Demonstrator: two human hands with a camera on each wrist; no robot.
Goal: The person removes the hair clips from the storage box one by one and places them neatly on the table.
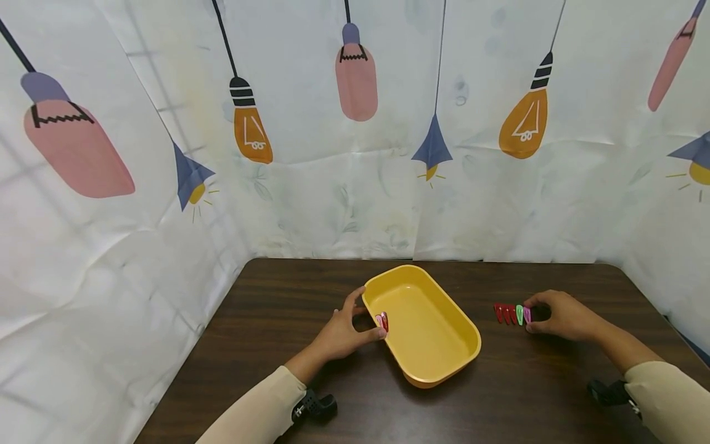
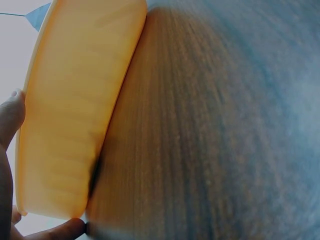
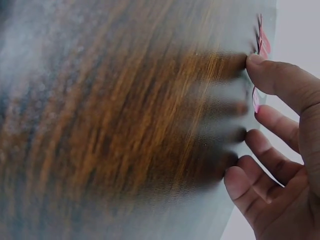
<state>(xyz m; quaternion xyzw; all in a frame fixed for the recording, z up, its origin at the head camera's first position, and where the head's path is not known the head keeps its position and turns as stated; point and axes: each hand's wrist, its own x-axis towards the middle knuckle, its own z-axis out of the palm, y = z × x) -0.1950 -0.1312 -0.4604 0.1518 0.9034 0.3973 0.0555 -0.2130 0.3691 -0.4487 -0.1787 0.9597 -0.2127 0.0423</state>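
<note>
A yellow plastic tub point(image 1: 432, 327) stands on the table. My left hand point(image 1: 346, 333) holds it by its left side, thumb at the rim and a finger stretched to the far corner; the left wrist view shows the tub's outer wall point(image 2: 75, 110). Beside that thumb, a red hair clip and a pink hair clip point(image 1: 381, 320) sit at the tub's rim. Farther right, several red hair clips point(image 1: 505, 313) lie in a row with a green hair clip point(image 1: 519, 314). My right hand point(image 1: 566, 317) pinches the purplish-pink hair clip point(image 1: 527, 315) at the row's right end, between thumb and index finger.
The dark wood-grain table point(image 1: 266, 320) reaches back to a white curtain point(image 1: 310, 203) printed with lamps and bulbs. More of the curtain hangs along the left and right sides. A black strapped device point(image 1: 316, 406) sits on the left wrist, another point(image 1: 607, 393) on the right.
</note>
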